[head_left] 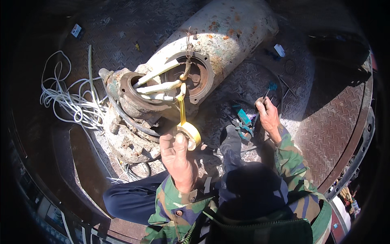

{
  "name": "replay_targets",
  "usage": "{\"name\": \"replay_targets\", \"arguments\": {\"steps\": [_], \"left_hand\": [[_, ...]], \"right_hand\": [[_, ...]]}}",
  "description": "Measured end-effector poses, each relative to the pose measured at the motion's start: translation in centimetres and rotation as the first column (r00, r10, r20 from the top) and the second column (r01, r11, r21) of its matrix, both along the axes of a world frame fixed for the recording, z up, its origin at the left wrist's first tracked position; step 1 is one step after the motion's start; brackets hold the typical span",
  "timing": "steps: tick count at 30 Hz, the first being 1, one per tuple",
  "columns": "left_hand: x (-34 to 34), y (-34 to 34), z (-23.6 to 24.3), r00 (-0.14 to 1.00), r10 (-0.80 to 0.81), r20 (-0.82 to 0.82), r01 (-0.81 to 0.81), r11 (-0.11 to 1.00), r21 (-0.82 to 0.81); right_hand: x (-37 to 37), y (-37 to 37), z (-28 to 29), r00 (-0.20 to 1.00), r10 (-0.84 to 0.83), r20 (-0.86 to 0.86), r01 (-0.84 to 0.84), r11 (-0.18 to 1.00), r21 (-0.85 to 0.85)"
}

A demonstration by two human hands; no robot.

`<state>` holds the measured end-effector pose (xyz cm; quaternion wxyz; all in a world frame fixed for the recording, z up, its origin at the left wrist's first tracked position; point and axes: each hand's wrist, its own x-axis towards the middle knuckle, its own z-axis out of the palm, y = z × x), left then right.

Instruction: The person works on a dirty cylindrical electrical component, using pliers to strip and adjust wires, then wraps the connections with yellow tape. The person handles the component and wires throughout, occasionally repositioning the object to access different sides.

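Observation:
My left hand (178, 160) is closed round a roll of yellow tape (190, 135), thumb on its near side. From the roll a taut yellow strip (182, 110) runs up to a joint in the pale sleeved cables (162, 87), where some tape is wrapped. These cables come out of a round opening in a large, rusty, cream-painted motor housing (221, 34). Bare brown wire strands (188, 44) stick up above the joint. To the right, my right hand (269, 116) grips a thin dark rod-like tool (265, 96); its exact kind is unclear.
Pliers (245, 132) and a teal-handled tool (242, 115) lie beside my foot. A tangle of white cable (73, 101) is left of the housing. Small white packets (279, 50) are scattered on the tread-plate floor (325, 142). A raised metal rim (359, 142) curves along the right.

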<state>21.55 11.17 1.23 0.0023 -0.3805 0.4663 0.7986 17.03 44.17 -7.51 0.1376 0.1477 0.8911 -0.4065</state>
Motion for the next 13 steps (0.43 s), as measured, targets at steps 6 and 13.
{"name": "replay_targets", "arguments": {"steps": [6,13], "left_hand": [[-1.1,0.5,1.6,1.000,-0.023,0.003,0.023,1.000,-0.013],[-1.2,1.2,1.5,1.000,-0.009,-0.011,0.010,1.000,0.019]], "right_hand": [[4.1,3.2,-3.5,0.979,-0.132,0.157,0.117,0.988,0.101],[6.7,3.5,-3.1,0.951,-0.048,0.304,0.007,0.991,0.135]]}}
